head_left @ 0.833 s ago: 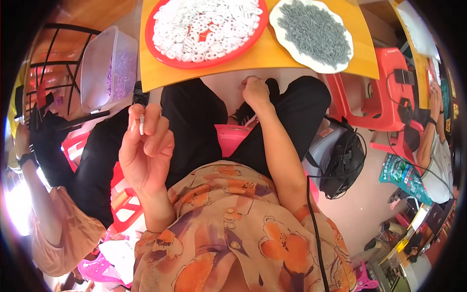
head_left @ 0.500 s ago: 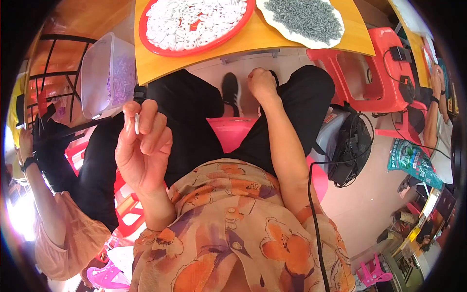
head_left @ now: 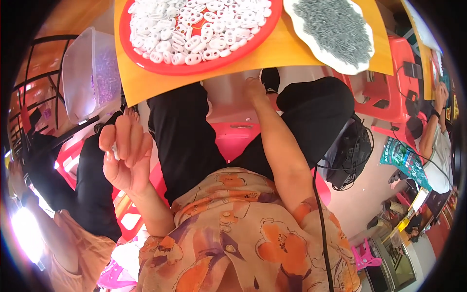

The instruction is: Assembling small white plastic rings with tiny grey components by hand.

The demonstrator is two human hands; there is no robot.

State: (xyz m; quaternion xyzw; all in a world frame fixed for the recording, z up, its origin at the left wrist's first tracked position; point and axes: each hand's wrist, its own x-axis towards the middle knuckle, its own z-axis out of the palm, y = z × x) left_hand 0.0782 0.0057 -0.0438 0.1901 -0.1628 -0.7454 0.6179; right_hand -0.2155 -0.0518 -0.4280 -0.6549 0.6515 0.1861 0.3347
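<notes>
My left hand [head_left: 125, 158] is raised at the left, above the seat beside my leg. Its thumb and curled fingers pinch a small white plastic piece [head_left: 116, 152], mostly covered by the fingertips. My right hand [head_left: 255, 90] is low between my knees, just past the table's near edge, its fingers curled; whatever is in it is hidden. On the table [head_left: 160, 87] lies a red round tray [head_left: 197, 68] heaped with white oval pieces with two holes [head_left: 214, 41]. Beside it, a white scalloped plate [head_left: 368, 36] carries a pile of small grey screw-like pieces [head_left: 333, 31].
A clear plastic bin [head_left: 80, 63] with purple pieces stands left of the table. Red plastic stools [head_left: 401, 92] and a black bag with cables [head_left: 350, 155] are at the right. Co-workers sit on both sides; one arm [head_left: 433, 126] shows at right. A black cable [head_left: 321, 228] runs down my side.
The table, tray and plate appear larger and lower in view. My left hand has shifted slightly left and down, still pinching the white piece. My right hand has moved a little left and down.
</notes>
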